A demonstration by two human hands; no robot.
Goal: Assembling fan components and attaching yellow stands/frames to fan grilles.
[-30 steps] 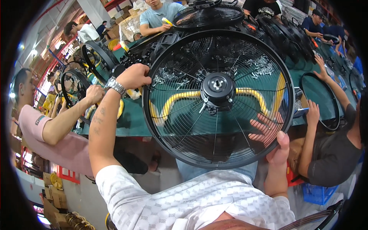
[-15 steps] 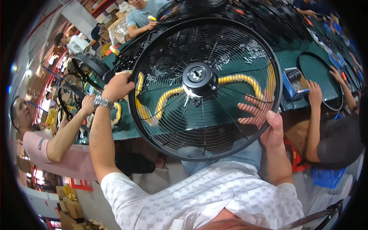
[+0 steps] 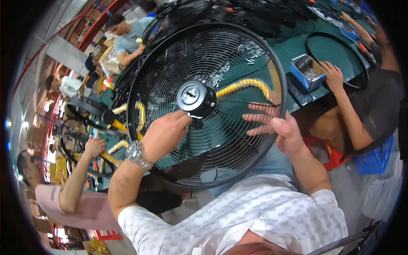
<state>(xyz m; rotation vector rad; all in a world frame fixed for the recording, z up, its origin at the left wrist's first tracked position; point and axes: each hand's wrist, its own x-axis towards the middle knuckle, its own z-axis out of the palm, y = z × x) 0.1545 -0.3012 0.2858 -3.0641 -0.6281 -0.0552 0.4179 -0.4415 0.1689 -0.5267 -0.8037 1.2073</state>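
A large black round fan with a wire grille stands upright before me, its round motor hub in the middle. A curved yellow tube runs behind the wires. At the hub's lower edge, the closed fingertips of my left hand pinch near a small silver part; the fingers hide exactly what they hold. My right hand grips the fan's rim at the lower right, thumb on the near side. Its fingers spread behind the grille and show through the wires.
Loose screws lie on the green table behind the fan. To the right are a blue box of small parts and a black ring. Co-workers' arms reach in at left and right. More fan frames stand at left.
My left hand has left the rim's upper left and come to the hub, fingers closed there. My right hand stays on the rim. The fan sits further left in view.
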